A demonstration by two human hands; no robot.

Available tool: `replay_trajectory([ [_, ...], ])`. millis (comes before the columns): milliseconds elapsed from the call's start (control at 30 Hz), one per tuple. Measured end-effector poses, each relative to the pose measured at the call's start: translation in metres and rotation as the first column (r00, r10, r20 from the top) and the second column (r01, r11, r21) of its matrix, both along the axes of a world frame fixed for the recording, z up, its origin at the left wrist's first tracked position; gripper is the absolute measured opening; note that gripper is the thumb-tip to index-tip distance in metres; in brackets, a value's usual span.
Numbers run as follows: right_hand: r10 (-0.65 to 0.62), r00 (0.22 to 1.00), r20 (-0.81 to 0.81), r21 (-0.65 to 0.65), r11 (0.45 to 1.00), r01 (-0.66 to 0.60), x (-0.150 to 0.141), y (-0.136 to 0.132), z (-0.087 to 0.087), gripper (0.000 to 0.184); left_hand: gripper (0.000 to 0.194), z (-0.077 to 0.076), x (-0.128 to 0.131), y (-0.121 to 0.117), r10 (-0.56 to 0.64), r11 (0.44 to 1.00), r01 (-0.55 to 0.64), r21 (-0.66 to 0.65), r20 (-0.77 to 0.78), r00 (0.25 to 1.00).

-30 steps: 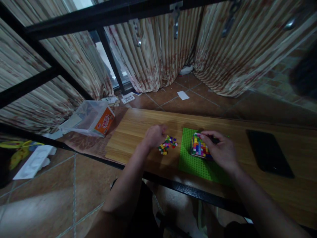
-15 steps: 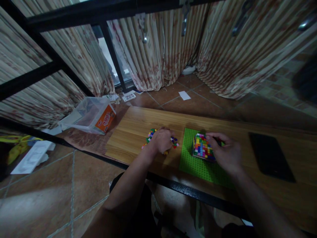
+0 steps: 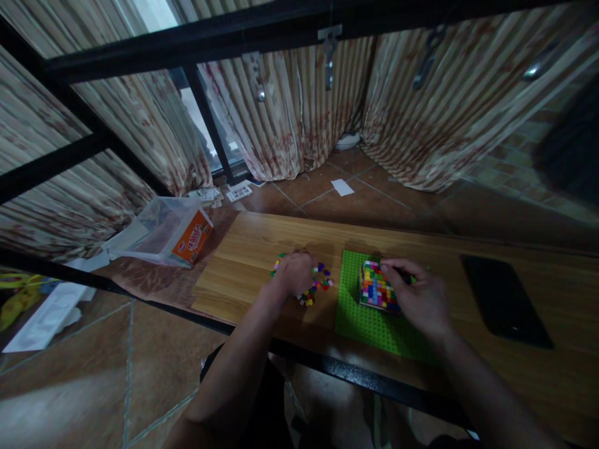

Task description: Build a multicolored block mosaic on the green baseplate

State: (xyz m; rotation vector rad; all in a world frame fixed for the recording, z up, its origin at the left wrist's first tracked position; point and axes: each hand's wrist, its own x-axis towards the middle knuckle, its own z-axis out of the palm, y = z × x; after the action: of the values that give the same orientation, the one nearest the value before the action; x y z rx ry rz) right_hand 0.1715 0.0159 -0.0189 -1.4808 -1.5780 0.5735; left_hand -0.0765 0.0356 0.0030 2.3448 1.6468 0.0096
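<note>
My left hand (image 3: 296, 273) is curled down over a loose pile of small coloured toy bricks (image 3: 309, 294) on the wooden table. Its fingertips are hidden beneath the hand, and bricks show around it. To the right, a green studded baseplate (image 3: 355, 324) carries a low block of multicoloured toy bricks (image 3: 374, 288). My right hand (image 3: 421, 296) is closed at the block's right side, thumb and forefinger meeting at its far right corner. That hand covers part of the block and the plate.
A black phone-like slab (image 3: 505, 299) lies on the table (image 3: 243, 249) at the right. A clear plastic box (image 3: 163, 231) with an orange label stands beyond the left end. Black metal bars (image 3: 290, 31) and striped curtains (image 3: 299, 125) are behind; papers lie on the tiled floor.
The view has shifted slightly, so the scene sits lower and further left. My left hand has moved a little left over the pile, uncovering bricks on its right. My right hand stays at the block.
</note>
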Motion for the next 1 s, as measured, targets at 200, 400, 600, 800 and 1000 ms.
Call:
replay_trajectory([
  [200,0.025,1.000,0.001,0.008,1.000,-0.025,0.000,0.000,-0.001,0.022,0.023,-0.005,-0.002,0.002,0.025,0.999,-0.026,0.025,0.033,0.999],
  [400,0.034,0.998,0.051,0.062,0.997,-0.037,0.001,0.000,0.003,0.021,0.022,-0.006,-0.005,0.002,0.049,0.997,-0.054,0.051,0.092,0.995],
  [600,0.161,0.981,0.108,0.181,0.967,-0.179,-0.012,-0.011,0.023,0.016,0.011,0.012,0.015,-0.008,-0.050,0.998,0.023,0.066,0.442,0.896],
  [800,0.306,0.952,0.028,0.072,0.949,-0.307,-0.020,-0.022,0.035,0.014,0.010,0.026,0.042,-0.025,-0.200,0.980,0.161,0.119,0.632,0.749],
  [1000,0.250,0.949,-0.192,0.020,0.968,-0.251,-0.016,-0.025,0.035,0.015,0.012,0.024,0.051,-0.029,-0.103,0.994,0.096,0.052,0.734,0.672],
])
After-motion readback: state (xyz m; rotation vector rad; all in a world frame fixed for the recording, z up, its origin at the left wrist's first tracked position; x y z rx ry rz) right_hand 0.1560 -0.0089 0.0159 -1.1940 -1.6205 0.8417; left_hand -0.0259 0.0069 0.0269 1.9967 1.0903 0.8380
